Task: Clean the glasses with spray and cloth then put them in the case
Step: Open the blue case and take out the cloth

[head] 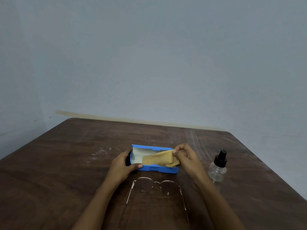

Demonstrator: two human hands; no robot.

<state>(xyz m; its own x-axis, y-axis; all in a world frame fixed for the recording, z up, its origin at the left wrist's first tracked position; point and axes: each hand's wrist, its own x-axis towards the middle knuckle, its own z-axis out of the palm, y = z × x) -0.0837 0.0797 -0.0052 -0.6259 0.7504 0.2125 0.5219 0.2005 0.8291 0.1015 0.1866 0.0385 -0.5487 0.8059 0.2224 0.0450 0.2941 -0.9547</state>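
Dark brown wood grain covers the table (66,163) we work at, smudged pale in places, with a grey-blue wall (149,55) behind it. On it sits the blue glasses case (157,168), open, its pale lining showing at the left end. Our left hand (122,165) grips the case's left end, thumb along the near wall. A folded yellow cloth (157,159) lies slanted inside the case; our right hand (184,156) pinches its upper right end between thumb and fingers. Nearer to us, the gold wire-framed glasses (157,187) rest on the table, temples unfolded, between our 2 forearms. The clear spray bottle (217,170) with a black nozzle stands upright to the right of our right hand.
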